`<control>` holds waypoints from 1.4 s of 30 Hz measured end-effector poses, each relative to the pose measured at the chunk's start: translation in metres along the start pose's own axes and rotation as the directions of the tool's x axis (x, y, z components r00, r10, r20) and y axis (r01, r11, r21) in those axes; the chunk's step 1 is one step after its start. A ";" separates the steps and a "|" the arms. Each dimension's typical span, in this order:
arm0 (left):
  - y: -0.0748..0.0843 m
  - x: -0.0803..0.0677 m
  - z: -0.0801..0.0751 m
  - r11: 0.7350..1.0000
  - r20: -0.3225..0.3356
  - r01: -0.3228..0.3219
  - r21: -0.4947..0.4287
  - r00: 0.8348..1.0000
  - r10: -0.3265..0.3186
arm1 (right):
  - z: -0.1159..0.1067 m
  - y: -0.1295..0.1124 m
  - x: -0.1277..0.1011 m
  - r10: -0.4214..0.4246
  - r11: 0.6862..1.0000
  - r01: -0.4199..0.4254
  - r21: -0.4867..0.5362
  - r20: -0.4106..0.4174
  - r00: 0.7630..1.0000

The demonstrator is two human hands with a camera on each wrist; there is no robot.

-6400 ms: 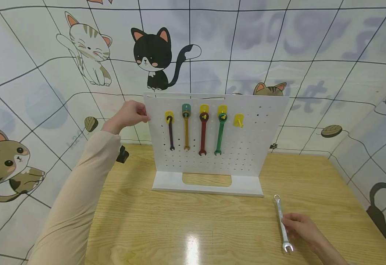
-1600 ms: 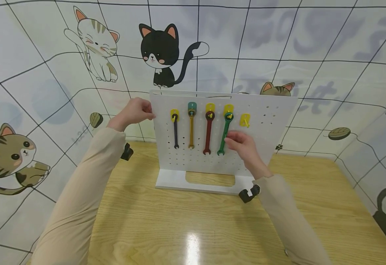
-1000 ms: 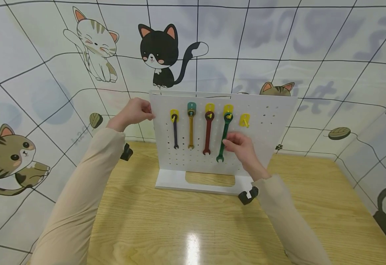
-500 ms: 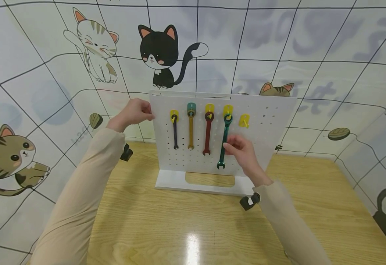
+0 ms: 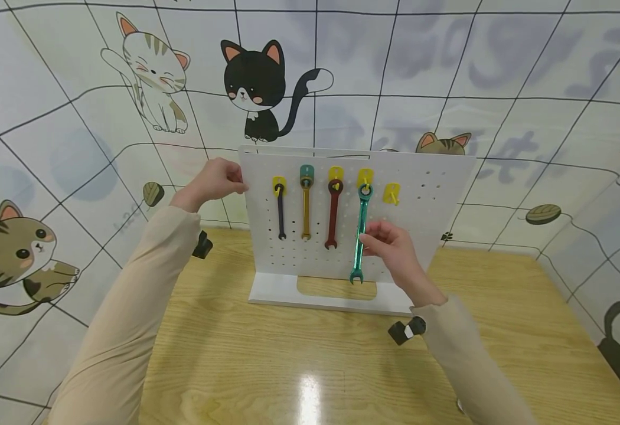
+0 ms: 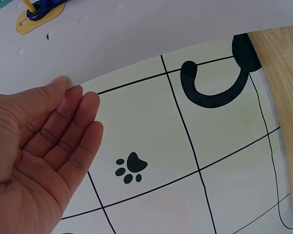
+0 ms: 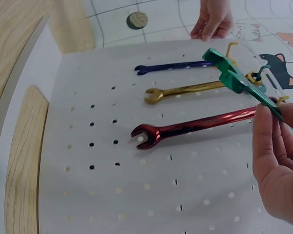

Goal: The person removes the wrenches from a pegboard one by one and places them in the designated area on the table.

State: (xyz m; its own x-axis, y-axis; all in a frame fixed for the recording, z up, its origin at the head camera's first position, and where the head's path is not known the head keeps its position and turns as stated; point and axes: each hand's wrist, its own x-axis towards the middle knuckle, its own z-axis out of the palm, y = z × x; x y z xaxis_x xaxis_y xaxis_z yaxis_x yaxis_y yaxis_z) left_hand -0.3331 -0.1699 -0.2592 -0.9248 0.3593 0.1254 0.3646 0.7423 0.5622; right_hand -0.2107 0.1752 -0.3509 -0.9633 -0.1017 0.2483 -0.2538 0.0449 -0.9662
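A white pegboard [image 5: 432,195] stands on the wooden table. Dark blue [image 5: 280,212], yellow [image 5: 306,208] and red [image 5: 333,215] wrenches hang on it from yellow hooks. My right hand [image 5: 369,237] pinches the shaft of a green wrench [image 5: 360,221]. Its ring end sits just under its hook [image 5: 364,175] and its open end is tilted off the board. In the right wrist view the green wrench [image 7: 233,76] slants above the red wrench [image 7: 195,126], held by my fingers [image 7: 273,146]. My left hand [image 5: 217,180] rests against the board's left edge, fingers [image 6: 63,126] straight.
One yellow hook [image 5: 391,193] to the right of the green wrench is bare. The board's base [image 5: 273,293] lies on the table [image 5: 289,354], near the cartoon-cat walls. A sliver of silver metal [image 5: 458,405] shows beside my right sleeve.
My right hand went from a silver wrench on the table to the green wrench. In the last second it has swung that wrench's lower end down and out from the board. The left hand stays put.
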 end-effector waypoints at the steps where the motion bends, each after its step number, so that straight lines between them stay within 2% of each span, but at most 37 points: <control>1: 0.000 0.000 0.000 1.000 -0.001 -0.001 0.000 1.000 0.001 | 0.000 -0.002 -0.001 0.007 1.000 -0.007 0.013 0.003 1.000; 8: -0.002 0.002 0.000 1.000 -0.002 -0.003 0.001 1.000 0.003 | 0.003 -0.016 -0.004 0.085 0.991 -0.086 0.100 0.016 0.996; 18: -0.002 0.003 0.000 1.000 0.004 -0.010 0.002 1.000 0.010 | 0.002 -0.037 -0.003 0.128 0.962 -0.136 0.235 0.050 0.991; 30: -0.002 0.003 0.000 1.000 0.007 0.005 0.001 1.000 -0.005 | -0.002 -0.044 -0.013 0.142 0.965 -0.157 0.211 0.082 0.986; 42: -0.002 0.001 0.000 1.000 0.003 -0.003 0.013 1.000 0.003 | -0.006 -0.037 -0.033 0.198 0.963 -0.211 0.167 0.091 0.976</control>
State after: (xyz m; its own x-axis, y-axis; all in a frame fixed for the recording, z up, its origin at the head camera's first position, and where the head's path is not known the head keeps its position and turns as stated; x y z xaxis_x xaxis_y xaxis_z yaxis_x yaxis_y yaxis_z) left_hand -0.3348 -0.1705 -0.2604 -0.9234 0.3630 0.1249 0.3687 0.7485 0.5512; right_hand -0.1700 0.1825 -0.3227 -0.9824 -0.1812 0.0452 -0.0270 -0.1016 -0.9945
